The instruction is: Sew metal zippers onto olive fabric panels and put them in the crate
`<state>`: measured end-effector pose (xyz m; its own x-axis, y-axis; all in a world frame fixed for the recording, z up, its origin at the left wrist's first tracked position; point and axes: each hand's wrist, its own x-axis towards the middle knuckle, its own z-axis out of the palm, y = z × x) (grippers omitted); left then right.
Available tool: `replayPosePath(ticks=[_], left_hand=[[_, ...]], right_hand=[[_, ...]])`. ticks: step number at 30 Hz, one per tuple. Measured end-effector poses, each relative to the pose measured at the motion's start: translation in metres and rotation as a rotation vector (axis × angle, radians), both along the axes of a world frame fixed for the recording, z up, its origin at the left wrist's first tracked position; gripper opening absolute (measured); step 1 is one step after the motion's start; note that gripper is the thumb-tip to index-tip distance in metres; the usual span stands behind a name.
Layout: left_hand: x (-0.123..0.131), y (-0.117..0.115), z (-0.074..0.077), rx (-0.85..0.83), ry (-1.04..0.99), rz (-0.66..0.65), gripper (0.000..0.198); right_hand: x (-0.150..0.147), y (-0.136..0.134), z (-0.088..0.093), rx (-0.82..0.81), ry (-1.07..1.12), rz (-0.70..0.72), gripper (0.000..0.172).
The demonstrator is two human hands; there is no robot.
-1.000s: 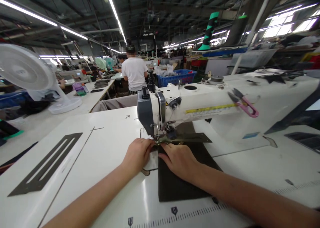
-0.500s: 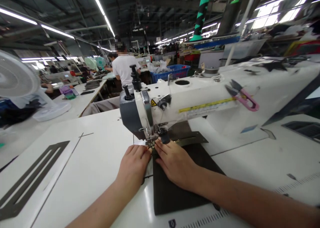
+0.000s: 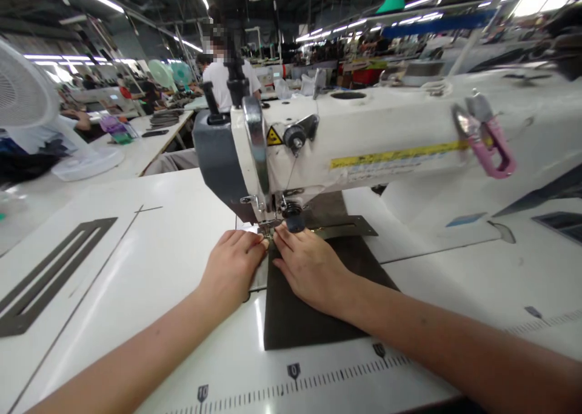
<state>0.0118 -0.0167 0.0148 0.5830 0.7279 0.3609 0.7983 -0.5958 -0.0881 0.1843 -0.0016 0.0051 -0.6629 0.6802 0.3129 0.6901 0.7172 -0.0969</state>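
Observation:
A dark brown-grey flat panel (image 3: 313,326) lies on the sewing machine bed, its far end under the needle area. My right hand (image 3: 313,268) rests flat on it, thumb apart, fingertips close to the presser foot (image 3: 268,229). My left hand (image 3: 234,262) is at the panel's left edge, thumb and fingers pressed together beside the foot; exactly what lies between the fingertips is hidden. Behind the right fingers, a slotted dark strip (image 3: 352,226) with a shiny zipper-like line lies across the panel. The white sewing machine (image 3: 386,129) stands over both hands.
Another slotted dark piece (image 3: 59,274) lies on the left of the table. Pink-handled thread snips (image 3: 493,150) sit on the machine arm. A white fan (image 3: 27,93) stands at far left. Ruler marks (image 3: 294,371) run along the front edge. A person in a white shirt (image 3: 222,83) is behind.
The head view has tilted down and come nearer, so the machine looks larger and more of the front ruler shows. Both hands keep their places beside the presser foot.

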Motion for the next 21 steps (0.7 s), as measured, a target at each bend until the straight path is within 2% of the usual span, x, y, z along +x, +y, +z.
replayPosePath(ticks=[7, 21], left_hand=[[0.002, 0.005, -0.003, -0.011, -0.031, 0.064, 0.011], [0.0, 0.009, -0.008, 0.041, -0.051, 0.065, 0.009]], right_hand=[[0.0, 0.009, -0.005, 0.025, 0.091, 0.051, 0.031], [-0.003, 0.013, -0.009, 0.063, 0.164, 0.058, 0.025]])
